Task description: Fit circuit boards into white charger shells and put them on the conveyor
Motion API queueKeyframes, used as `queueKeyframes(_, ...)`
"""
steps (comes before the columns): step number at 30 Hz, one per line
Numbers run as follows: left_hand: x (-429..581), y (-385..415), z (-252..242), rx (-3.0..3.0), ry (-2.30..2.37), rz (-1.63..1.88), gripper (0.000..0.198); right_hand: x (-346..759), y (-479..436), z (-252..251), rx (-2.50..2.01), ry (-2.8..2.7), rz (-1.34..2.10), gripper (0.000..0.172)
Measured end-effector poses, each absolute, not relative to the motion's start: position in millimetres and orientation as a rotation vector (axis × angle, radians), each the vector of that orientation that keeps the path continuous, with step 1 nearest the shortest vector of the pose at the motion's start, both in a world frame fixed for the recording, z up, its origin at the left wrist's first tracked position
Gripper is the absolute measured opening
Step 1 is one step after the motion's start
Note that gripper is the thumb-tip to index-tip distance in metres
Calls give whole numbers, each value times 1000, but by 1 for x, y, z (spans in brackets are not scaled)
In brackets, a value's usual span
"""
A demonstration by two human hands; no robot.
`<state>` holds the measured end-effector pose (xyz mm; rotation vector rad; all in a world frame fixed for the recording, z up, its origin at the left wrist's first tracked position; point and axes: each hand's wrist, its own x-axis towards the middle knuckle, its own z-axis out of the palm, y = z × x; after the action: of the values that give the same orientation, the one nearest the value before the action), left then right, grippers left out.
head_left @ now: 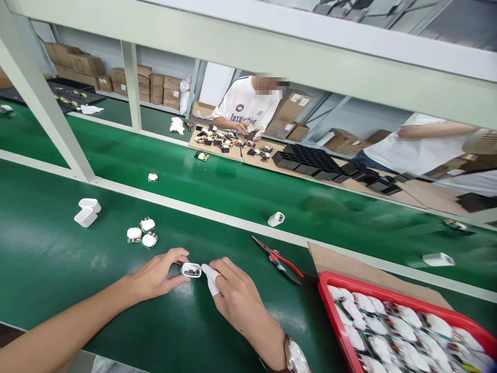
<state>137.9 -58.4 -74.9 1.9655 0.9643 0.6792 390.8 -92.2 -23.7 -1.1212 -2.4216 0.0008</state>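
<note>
My left hand [157, 277] grips a small white plastic housing [191, 275] between thumb and fingers. The housing's open end faces me, and dark electronic parts show inside it. White finger cots cover fingertips of my right hand [235, 290], which are closed against the housing's right rim. Beyond my left hand lie three circuit boards with white tops [134, 234]. Two empty white housings [86, 216] rest together farther left. To the right of my hands are long-nose pliers [276, 257] with red and black handles.
A red tray [334, 316] full of white-topped boards stands at right on cardboard [373, 280]. Past a pale rail, the green belt [233, 189] carries white housings [276, 219] and boards. Across it, a person [248, 109] handles parts beside black trays [310, 163]. A frame post [50, 98] rises at left.
</note>
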Motion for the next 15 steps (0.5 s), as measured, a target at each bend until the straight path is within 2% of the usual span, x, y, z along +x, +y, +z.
queueKeyframes(15, 139, -59, -75, 1994, 986, 669, 52, 387, -88, -23, -1123, -2473, 15, 28)
